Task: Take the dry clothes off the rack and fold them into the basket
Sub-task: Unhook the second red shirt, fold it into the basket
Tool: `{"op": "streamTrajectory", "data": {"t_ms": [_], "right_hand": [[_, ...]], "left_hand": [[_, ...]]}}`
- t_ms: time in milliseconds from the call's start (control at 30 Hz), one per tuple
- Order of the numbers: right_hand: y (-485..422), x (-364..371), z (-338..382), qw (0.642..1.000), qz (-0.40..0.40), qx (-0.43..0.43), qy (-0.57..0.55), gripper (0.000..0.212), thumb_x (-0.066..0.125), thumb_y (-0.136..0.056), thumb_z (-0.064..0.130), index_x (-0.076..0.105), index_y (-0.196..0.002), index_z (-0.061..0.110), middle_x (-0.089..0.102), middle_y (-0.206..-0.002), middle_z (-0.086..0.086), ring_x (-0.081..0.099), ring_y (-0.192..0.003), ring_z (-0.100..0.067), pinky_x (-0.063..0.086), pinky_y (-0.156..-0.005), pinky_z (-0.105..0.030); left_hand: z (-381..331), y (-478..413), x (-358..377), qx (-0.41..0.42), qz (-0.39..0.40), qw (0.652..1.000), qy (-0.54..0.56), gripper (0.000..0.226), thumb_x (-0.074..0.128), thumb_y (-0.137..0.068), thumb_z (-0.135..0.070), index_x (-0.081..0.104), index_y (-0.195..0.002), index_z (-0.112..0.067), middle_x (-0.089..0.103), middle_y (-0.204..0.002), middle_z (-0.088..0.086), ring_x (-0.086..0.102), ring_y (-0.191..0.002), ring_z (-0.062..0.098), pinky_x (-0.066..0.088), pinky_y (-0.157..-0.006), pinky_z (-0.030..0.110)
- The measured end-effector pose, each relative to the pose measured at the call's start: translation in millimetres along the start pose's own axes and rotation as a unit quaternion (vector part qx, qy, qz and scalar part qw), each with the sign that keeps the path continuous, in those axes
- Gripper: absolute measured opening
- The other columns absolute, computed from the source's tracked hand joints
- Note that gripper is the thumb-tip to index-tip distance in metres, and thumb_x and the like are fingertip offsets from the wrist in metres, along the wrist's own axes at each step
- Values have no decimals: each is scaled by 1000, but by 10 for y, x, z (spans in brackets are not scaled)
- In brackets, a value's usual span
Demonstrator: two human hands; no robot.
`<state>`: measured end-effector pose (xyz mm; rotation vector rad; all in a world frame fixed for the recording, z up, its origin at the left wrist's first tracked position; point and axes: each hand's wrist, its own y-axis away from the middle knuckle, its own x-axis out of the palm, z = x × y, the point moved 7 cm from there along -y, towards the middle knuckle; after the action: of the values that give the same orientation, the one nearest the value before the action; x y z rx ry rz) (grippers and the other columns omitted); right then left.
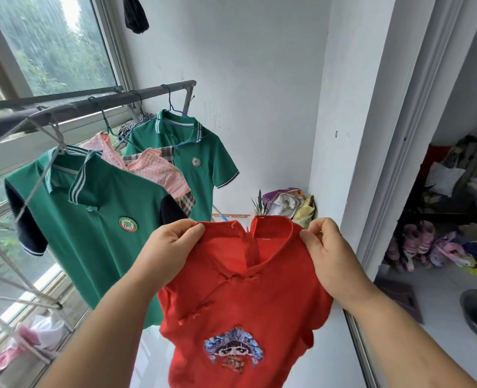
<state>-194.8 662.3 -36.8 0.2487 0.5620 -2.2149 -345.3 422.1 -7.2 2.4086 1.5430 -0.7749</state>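
Two hands, the left hand (pixel 170 247) and right hand (pixel 329 253), pinch the shoulders of a red dress (pixel 240 303) at lower centre, off the rack (pixel 91 105) at upper left; folding seems next, toward a basket not in view.

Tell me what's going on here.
A person is holding a red top by its shoulders, the left hand pinching one side and the right hand the other. It is off the rack and not yet folded. Two green polo shirts and a pink checked garment hang on the rack. No basket is in view.
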Motion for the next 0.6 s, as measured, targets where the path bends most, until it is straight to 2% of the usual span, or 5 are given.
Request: {"op": "streamTrajectory", "data": {"t_ms": [133, 267, 367, 467, 600], "right_hand": [[-15, 43, 88, 995, 96, -17, 16, 32, 69, -73, 52, 60, -92, 29, 66, -85, 14, 57, -76, 7, 42, -71, -8], [-130, -93, 107, 999, 36, -15, -4, 7, 75, -82, 30, 69, -84, 28, 66, -80, 4, 53, -64, 6, 40, -63, -5], [-177, -135, 63, 996, 53, 6, -70, 8, 72, -81, 34, 70, -81, 27, 64, -75, 8, 55, -70, 0, 42, -70, -12], [-190, -142, 11, 994, 55, 18, -95, 14, 66, -77, 44, 67, -81, 30, 60, -75, -8, 52, -71, -12, 41, -72, -29], [-185, -141, -35, 992, 12, 16, -127, 9, 62, -80, 44, 68, -82, 36, 62, -75, -4, 53, -72, -8, 42, -73, -28]], "left_hand": [[-14, 17, 13, 28, 56, 995, -74, 24, 60, -94, -39, 72, -85, -21, 71, -76, 6, 62, -64, 16, 55, -73, 37], [12, 134, 142, -26, 220, 972, 75, 56, 82, -60, -62, 75, -92, -17, 74, -87, 9, 68, -78, 17, 57, -83, 39], [99, 172, 202, -49, 295, 949, 101, 65, 93, -50, -50, 74, -101, -15, 72, -104, 22, 68, -89, 25, 56, -91, 43], [120, 116, 173, -36, 241, 969, 48, 36, 90, -66, -33, 75, -92, -14, 74, -93, 17, 67, -79, 20, 58, -83, 39], [-30, 52, 117, 20, 140, 990, 9, 25, 80, -71, -39, 74, -82, -18, 67, -73, 3, 59, -65, 14, 51, -65, 31]]}}
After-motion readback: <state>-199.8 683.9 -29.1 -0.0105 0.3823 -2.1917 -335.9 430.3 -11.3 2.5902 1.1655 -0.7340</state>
